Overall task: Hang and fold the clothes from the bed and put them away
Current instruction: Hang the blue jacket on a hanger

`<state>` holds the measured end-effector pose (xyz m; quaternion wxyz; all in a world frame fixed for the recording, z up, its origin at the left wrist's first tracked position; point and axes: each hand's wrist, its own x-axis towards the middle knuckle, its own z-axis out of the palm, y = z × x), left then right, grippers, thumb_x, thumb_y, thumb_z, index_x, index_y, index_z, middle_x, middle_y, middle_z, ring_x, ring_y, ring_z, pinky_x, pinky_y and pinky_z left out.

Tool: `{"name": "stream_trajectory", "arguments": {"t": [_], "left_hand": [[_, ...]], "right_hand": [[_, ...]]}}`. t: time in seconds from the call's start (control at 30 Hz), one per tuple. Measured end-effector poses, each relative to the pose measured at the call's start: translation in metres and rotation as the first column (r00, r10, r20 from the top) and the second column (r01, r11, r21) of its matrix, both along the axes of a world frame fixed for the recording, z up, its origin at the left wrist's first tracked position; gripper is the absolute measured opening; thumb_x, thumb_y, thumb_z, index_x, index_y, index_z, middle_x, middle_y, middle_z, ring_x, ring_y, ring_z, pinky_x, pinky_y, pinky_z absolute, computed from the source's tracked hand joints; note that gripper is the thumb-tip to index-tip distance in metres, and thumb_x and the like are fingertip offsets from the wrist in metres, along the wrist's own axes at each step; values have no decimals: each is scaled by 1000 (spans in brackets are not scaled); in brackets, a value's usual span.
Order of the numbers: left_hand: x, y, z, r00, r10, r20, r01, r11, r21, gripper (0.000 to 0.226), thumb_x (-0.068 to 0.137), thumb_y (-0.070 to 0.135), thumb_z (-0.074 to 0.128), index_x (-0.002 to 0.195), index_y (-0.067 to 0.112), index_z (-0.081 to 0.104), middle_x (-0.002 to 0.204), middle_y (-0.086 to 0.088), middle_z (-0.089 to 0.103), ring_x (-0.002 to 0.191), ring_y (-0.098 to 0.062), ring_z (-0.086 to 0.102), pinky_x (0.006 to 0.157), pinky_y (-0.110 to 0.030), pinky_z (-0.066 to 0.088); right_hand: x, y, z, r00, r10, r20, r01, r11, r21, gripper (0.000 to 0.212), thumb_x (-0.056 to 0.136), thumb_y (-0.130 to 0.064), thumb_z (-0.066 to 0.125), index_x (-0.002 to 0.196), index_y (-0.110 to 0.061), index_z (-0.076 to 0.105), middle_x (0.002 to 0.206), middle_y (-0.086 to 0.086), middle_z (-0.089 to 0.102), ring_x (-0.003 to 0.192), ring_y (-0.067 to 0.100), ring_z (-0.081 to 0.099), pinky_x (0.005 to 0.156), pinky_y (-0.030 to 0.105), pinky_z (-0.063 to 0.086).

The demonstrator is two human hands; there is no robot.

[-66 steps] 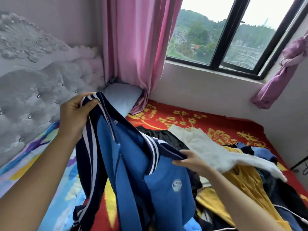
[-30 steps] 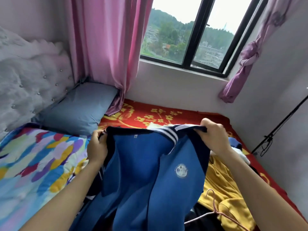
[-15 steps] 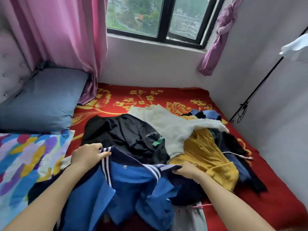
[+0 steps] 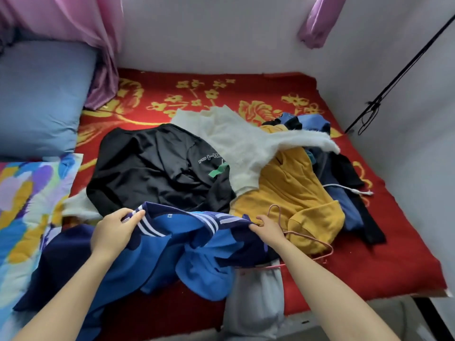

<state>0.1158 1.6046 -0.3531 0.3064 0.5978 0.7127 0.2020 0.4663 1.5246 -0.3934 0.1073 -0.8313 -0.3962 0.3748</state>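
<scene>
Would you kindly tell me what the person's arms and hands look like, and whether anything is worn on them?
The left forearm and right forearm are bare, with no sleeve showing up to the frame's lower edge. The left hand and right hand wear no gloves, and no watch, bracelet or ring is visible.

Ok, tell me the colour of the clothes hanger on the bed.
Pink; the hanger shows best in the head view.
</scene>
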Motion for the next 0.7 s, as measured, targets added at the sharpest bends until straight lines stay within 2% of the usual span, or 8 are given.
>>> {"name": "stream_trajectory", "arguments": {"t": [0.1, 0.17, 0.37, 0.47, 0.6, 0.7], "left_hand": [[17, -8, -3, 999, 26, -47, -27, 999, -30, 26, 88, 39, 61, 69, 20, 61, 71, -3, 64, 78, -30, 56, 64, -39, 39], [31, -11, -4, 996, 64, -67, -67, 997, -33, 25, 89, 38, 61, 71, 21, 61, 71, -6, 63, 78, -32, 54, 63, -38, 38], [68, -26, -23, 976, 151, -155, -158, 987, -35, 19, 90, 38, 60, 77, 25, 62, 78, -9, 63, 83, -35, 53, 66, -37, 38], [77, -31, -31, 967, 187, -175, -193, 981, -20, 19, 90, 34, 61, 78, 19, 65, 78, -8, 62, 84, -34, 54, 67, -37, 38], [82, -38, -36, 958, 257, -127, -260, 966, -2, 15, 89, 32, 63, 78, 21, 63, 80, -5, 62, 81, -26, 54, 68, -35, 39], [81, -41, -43, 942, 329, -71, -330, 944, -12, 16, 88, 29, 64, 75, 20, 63, 73, -2, 62, 75, -21, 54, 62, -33, 38]], "right_hand": [[30, -6, -32, 995, -57, -77, 52, 996, -70, 46, 90, -27, 57, 131, -6, 51, 131, 13, 55, 122, 27, 50, 97, 30, 37], [53, -12, -52, 993, -98, -64, 88, 986, -139, 43, 92, -24, 54, 130, -4, 50, 134, 14, 53, 124, 28, 48, 99, 31, 37], [130, -12, -96, 999, -36, 18, 39, 967, -252, 29, 89, -16, 51, 112, -3, 61, 115, 21, 62, 107, 35, 57, 79, 30, 41], [153, -5, -112, 1000, 7, 25, 0, 956, -292, 33, 87, -18, 55, 115, -3, 57, 115, 21, 61, 107, 37, 56, 86, 35, 44], [158, 8, -125, 998, 67, -17, -69, 949, -307, 37, 87, -22, 56, 121, -8, 53, 120, 16, 58, 111, 35, 53, 88, 36, 42], [156, 16, -140, 992, 126, 17, -112, 932, -344, 29, 90, -29, 52, 112, -11, 55, 118, 15, 59, 112, 35, 52, 91, 37, 43]]}}
